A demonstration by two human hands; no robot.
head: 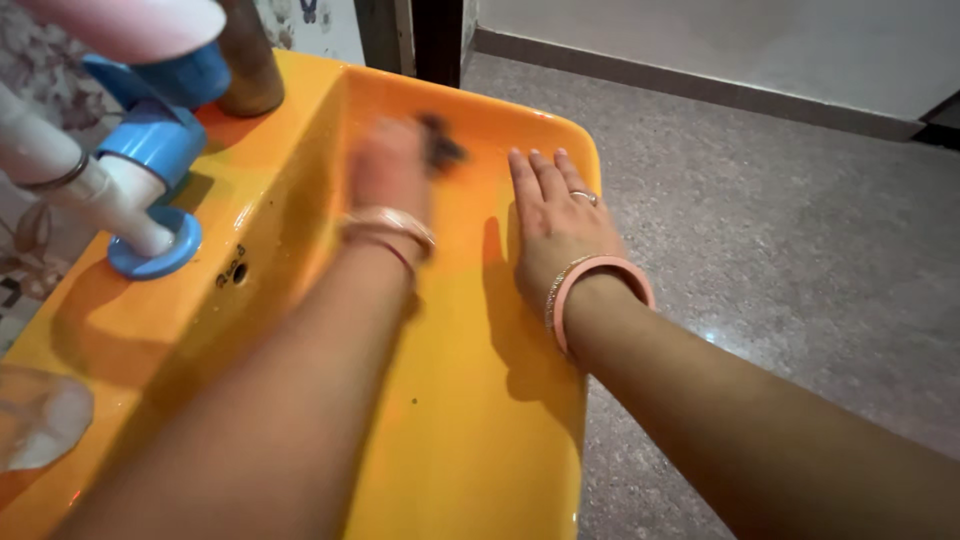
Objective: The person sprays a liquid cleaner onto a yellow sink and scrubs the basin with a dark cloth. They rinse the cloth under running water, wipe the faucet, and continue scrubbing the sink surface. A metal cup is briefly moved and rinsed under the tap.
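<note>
Our left hand (385,170), blurred, grips a dark scrubber (440,143) inside the orange sink (470,420); our right hand (555,225) lies flat, fingers spread, empty, on its right rim.

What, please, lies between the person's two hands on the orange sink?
In the head view, only bare orange sink surface and a shadow separate the blurred left hand, with a dark scrubber at its fingers, from the flat right hand on the rim.
</note>
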